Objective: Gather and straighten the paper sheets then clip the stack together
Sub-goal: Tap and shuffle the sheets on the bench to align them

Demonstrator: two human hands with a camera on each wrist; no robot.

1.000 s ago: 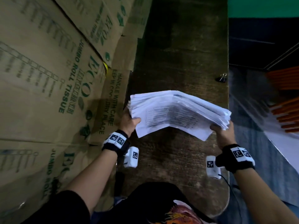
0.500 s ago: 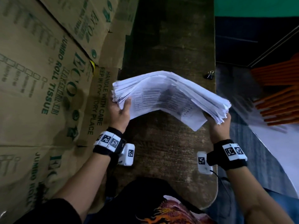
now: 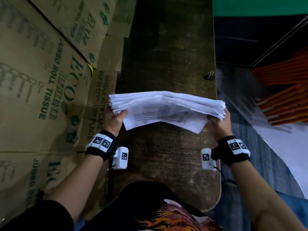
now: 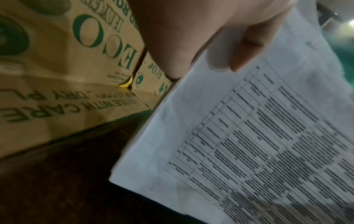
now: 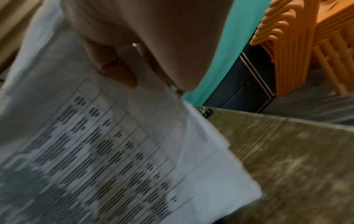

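Note:
A thick stack of white printed sheets (image 3: 166,107) is held up off the dark wooden table (image 3: 166,47), bowed upward in the middle. My left hand (image 3: 115,116) grips its left end, thumb on the printed face (image 4: 249,136). My right hand (image 3: 218,120) grips the right end, thumb on the sheet (image 5: 114,136). The edges look uneven, with one loose sheet hanging lower at the near side. A black binder clip (image 3: 210,75) lies on the table's right edge, beyond the stack; the clip (image 5: 206,112) also shows in the right wrist view.
Flattened cardboard boxes (image 3: 41,80) printed with green text line the table's left side. Stacked orange chairs (image 3: 283,90) stand off to the right beyond the table edge. A teal wall (image 3: 260,5) is at the far right.
The stack has swung from a right-down slant to roughly level, its left end lower in view and its right end raised. Both hands keep their grip on the ends.

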